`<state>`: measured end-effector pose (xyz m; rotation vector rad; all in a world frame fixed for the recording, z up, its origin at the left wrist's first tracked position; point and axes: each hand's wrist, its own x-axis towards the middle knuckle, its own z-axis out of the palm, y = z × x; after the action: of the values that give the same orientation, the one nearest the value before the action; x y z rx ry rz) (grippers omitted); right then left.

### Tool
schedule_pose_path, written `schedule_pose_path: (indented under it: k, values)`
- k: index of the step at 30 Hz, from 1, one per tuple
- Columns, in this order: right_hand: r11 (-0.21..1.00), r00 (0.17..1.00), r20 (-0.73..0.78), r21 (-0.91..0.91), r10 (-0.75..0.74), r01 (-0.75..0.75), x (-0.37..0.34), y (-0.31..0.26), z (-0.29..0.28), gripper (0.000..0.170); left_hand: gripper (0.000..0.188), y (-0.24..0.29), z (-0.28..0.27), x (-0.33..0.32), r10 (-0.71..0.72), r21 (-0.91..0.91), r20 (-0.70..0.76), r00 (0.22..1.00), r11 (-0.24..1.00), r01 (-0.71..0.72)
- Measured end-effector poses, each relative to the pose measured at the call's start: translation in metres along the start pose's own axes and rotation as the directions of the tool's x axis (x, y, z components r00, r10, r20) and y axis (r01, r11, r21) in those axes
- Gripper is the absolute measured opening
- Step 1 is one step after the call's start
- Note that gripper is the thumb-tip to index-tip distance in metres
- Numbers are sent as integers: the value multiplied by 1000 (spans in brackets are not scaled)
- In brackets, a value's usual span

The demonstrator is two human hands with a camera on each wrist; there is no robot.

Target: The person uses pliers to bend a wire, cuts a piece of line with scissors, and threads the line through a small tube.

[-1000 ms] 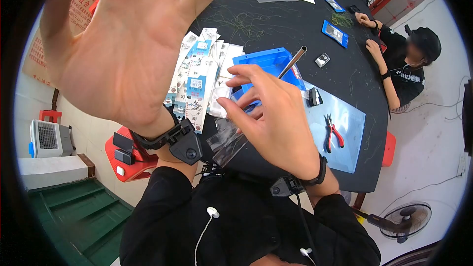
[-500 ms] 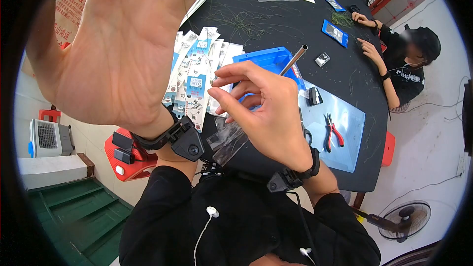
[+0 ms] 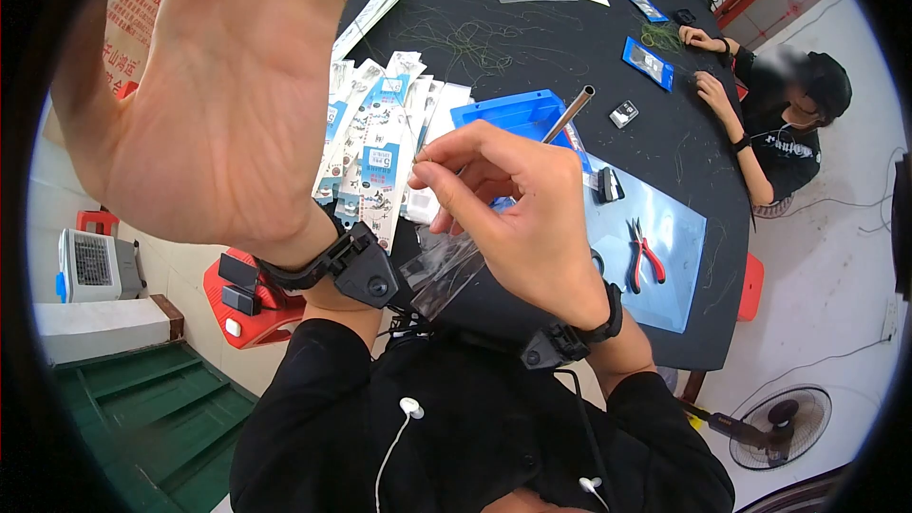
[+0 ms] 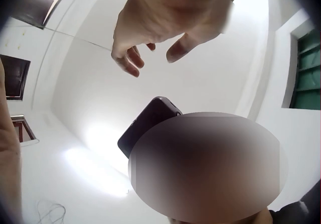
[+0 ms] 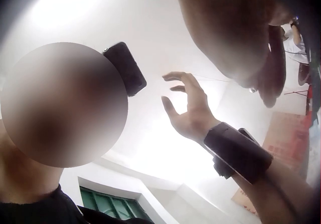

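My left hand (image 3: pixel 223 104) is raised palm up near the head camera, its upper fingers cut off by the frame; the right wrist view shows the same hand (image 5: pixel 193 113) with fingers apart and bent, holding nothing. The right hand (image 3: pixel 532 209) pinches a thin strand (image 3: pixel 412 128), hard to make out, between thumb and forefinger. Behind those fingertips lie white and blue printed packets (image 3: pixel 380 157). A blue box (image 3: pixel 518 109) with a metal tube (image 3: pixel 570 112) sticking up is partly hidden by the right hand.
Red-handled pliers (image 3: pixel 646 261) and a black object (image 3: pixel 609 184) rest on a pale sheet (image 3: pixel 665 309). Clear plastic sleeves (image 3: pixel 442 275) lie at the near edge of the black table (image 3: pixel 570 38). Green line (image 3: pixel 475 43) is tangled behind. Another person (image 3: pixel 784 138) sits at right.
The left hand has moved left, uncovering more packets and a white strip. The right hand has shifted slightly left, its thumb and forefinger coming together on the strand.
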<state>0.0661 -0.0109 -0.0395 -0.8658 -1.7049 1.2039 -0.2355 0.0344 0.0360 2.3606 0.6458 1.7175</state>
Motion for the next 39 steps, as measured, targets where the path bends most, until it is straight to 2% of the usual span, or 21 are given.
schedule_pose_path:
  k: [3,6,9,12,16,18,19,20,21,22,23,25,26,27,28,29,30,32,34,36,39]
  values:
    - [996,998,31,-66,-55,57,-2,-7,-5,5,72,14,40,13,15,72,-4,1000,997,-15]
    - [998,994,108,-57,-8,14,-7,-22,-17,3,73,27,66,18,43,124,-6,999,991,-42]
    - [990,964,224,33,-143,139,-12,-34,-37,5,75,25,88,30,85,161,-2,996,983,-83]
    - [988,942,298,46,-155,148,-17,-43,-67,2,76,30,79,23,126,196,11,992,972,-126]
    - [957,901,322,63,-289,285,-28,-58,-98,5,78,34,88,28,179,258,23,984,949,-179]
    - [948,894,321,41,-312,316,-34,-66,-111,5,79,36,107,28,247,187,230,941,938,-292]
    - [938,915,229,-18,-333,346,-39,-67,-117,5,82,45,127,32,110,89,227,968,987,-133]
    - [926,925,135,-80,-356,369,-45,-69,-123,5,84,31,139,26,223,-358,226,948,924,-132]
    - [903,933,72,-236,-352,359,-51,-73,-131,4,84,36,143,29,231,-362,230,945,922,-137]
    - [902,932,66,-239,-355,360,-53,-73,-133,4,88,47,147,30,100,-362,326,940,932,27]
    - [876,938,-14,-362,-346,318,-55,-72,-135,3,92,60,150,30,-31,-343,419,907,920,190]
    - [849,945,-158,-500,-285,173,-58,-70,-133,4,100,76,155,32,-273,-256,590,760,829,496]
    - [850,944,-165,-499,-285,170,-56,-69,-132,4,100,71,158,34,-268,-256,595,757,830,495]
    - [821,948,-125,-541,-294,184,-53,-66,-131,5,94,61,162,38,3,-403,668,745,842,358]
    - [790,950,-84,-580,-300,198,-50,-62,-132,6,89,54,166,39,276,-555,681,678,799,233]
    - [765,941,-26,-590,-339,259,-46,-58,-135,8,68,62,174,33,149,-629,601,785,694,350]
    - [765,939,-30,-590,-341,259,-44,-55,-137,8,68,64,180,34,151,-628,603,783,695,350]
    - [813,942,10,-503,-335,294,-41,-51,-138,6,55,65,185,37,53,-804,456,888,452,386]
    - [843,951,-5,-464,-310,273,-41,-51,-138,6,47,72,179,40,-36,-748,471,881,514,421]
    - [871,959,-18,-423,-283,250,-40,-51,-139,5,46,76,179,40,-225,-724,371,901,537,432]
    - [895,948,-104,-373,-302,244,-39,-51,-140,3,44,73,177,38,-273,-635,308,911,654,411]
